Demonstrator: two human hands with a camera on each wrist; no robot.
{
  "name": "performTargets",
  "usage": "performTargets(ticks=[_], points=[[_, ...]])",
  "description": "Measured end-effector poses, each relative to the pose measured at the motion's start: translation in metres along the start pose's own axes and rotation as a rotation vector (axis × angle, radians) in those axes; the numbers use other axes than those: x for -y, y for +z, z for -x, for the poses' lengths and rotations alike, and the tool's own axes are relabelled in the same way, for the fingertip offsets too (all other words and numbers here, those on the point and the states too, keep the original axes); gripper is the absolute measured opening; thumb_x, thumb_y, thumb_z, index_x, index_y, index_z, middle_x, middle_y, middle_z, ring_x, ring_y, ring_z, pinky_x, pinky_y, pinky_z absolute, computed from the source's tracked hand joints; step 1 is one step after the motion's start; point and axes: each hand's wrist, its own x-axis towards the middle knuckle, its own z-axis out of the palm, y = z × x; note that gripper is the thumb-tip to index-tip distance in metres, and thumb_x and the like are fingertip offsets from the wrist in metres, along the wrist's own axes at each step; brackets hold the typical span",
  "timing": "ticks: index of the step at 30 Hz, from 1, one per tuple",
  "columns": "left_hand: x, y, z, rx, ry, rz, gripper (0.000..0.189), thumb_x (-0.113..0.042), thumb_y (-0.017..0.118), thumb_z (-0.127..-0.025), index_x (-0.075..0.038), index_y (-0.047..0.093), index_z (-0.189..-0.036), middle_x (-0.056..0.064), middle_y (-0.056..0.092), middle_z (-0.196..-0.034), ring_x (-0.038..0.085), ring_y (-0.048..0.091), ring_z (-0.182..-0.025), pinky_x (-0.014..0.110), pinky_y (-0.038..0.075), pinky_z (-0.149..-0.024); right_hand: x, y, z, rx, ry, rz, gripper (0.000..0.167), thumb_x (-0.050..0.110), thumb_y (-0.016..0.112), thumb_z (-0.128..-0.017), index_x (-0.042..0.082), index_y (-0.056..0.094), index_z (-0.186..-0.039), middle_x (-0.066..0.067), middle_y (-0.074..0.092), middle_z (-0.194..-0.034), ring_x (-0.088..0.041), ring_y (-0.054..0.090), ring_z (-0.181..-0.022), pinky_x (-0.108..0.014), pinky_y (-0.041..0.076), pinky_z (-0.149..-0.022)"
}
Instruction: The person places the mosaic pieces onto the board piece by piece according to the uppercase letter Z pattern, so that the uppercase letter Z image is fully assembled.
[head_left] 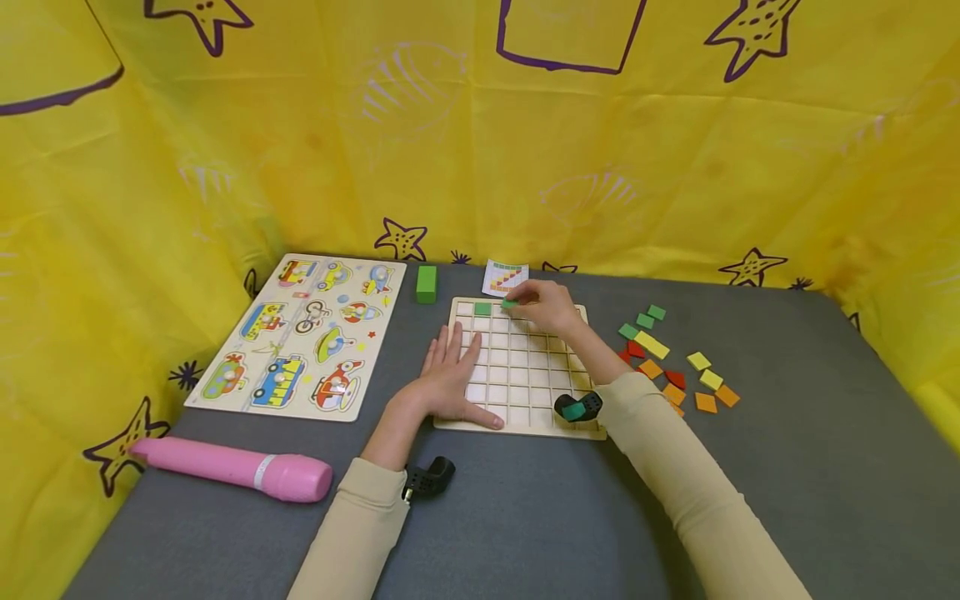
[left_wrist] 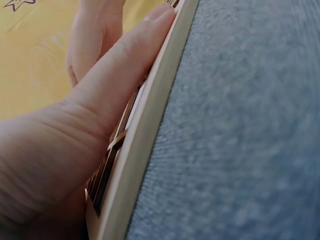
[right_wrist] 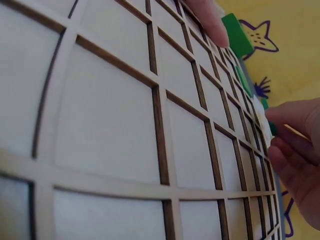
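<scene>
A wooden grid board (head_left: 517, 432) lies on the dark table, with one green tile (head_left: 482, 309) set in a cell of its far row. My right hand (head_left: 546, 307) pinches another green tile (head_left: 509, 304) between thumb and fingers, just over the far row, right of the placed one. The right wrist view shows that pinched green tile (right_wrist: 271, 127) partly hidden by the fingertips. My left hand (head_left: 450, 379) rests flat with spread fingers on the board's left side. Its thumb (left_wrist: 125, 65) lies along the near edge in the left wrist view.
Loose green, yellow, red and orange tiles (head_left: 699, 361) lie right of the board. A printed pattern card (head_left: 504, 277) and a green block (head_left: 426, 284) are behind it. To the left are a vehicle puzzle (head_left: 300, 333) and a pink microphone-shaped object (head_left: 232, 468). Yellow cloth (head_left: 480, 167) hangs behind.
</scene>
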Motion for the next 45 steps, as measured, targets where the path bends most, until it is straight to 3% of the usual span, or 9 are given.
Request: performTargets(ticks=[14, 27, 31, 38, 45], points=[[-0.004, 0.005, -0.004, -0.029, 0.025, 0.015, 0.133, -0.069, 0.078, -0.065, -0.01, 0.002, -0.157, 0.021, -0.02, -0.158, 0.037, -0.025, -0.142, 0.049, -0.009, -0.115, -0.006, 0.009, -0.001, 0.009, -0.1, 0.063, 0.016, 0.011, 0.068, -0.091, 0.008, 0.072, -0.107, -0.01, 0.068, -0.11, -0.026, 0.059, -0.107, -0.042, 0.046, -0.093], [-0.004, 0.004, 0.0, -0.027, -0.041, 0.058, 0.139, -0.07, 0.079, -0.062, -0.01, -0.004, -0.157, 0.02, -0.029, -0.155, 0.031, -0.023, -0.144, 0.044, -0.006, -0.117, -0.009, 0.002, 0.011, -0.011, -0.066, -0.021, 0.025, 0.012, 0.059, -0.097, 0.009, 0.068, -0.121, -0.009, 0.067, -0.119, -0.028, 0.059, -0.114, -0.043, 0.047, -0.095], [0.0, 0.002, 0.001, -0.029, -0.025, 0.08, 0.136, -0.068, 0.079, -0.064, -0.011, -0.003, -0.157, 0.019, -0.026, -0.156, 0.032, -0.022, -0.144, 0.045, -0.007, -0.116, -0.016, -0.012, 0.018, -0.032, -0.05, -0.047, 0.026, 0.015, 0.056, -0.1, 0.008, 0.067, -0.123, -0.01, 0.066, -0.121, -0.029, 0.057, -0.114, -0.046, 0.046, -0.094], [0.004, 0.002, 0.0, -0.037, -0.004, 0.083, 0.133, -0.066, 0.079, -0.067, -0.01, -0.001, -0.157, 0.019, -0.022, -0.158, 0.032, -0.018, -0.146, 0.047, -0.006, -0.116, -0.049, -0.055, 0.034, -0.118, -0.001, 0.081, 0.022, 0.016, 0.058, -0.099, 0.004, 0.07, -0.113, -0.016, 0.068, -0.11, -0.032, 0.061, -0.1, -0.047, 0.048, -0.085], [0.002, 0.002, -0.001, -0.036, 0.006, 0.077, 0.134, -0.067, 0.078, -0.066, -0.01, -0.002, -0.157, 0.02, -0.023, -0.157, 0.033, -0.019, -0.145, 0.048, -0.006, -0.116, -0.076, -0.101, 0.063, -0.036, 0.099, 0.248, 0.024, 0.019, 0.062, -0.095, 0.001, 0.068, -0.112, -0.019, 0.067, -0.108, -0.036, 0.057, -0.1, -0.052, 0.044, -0.089]])
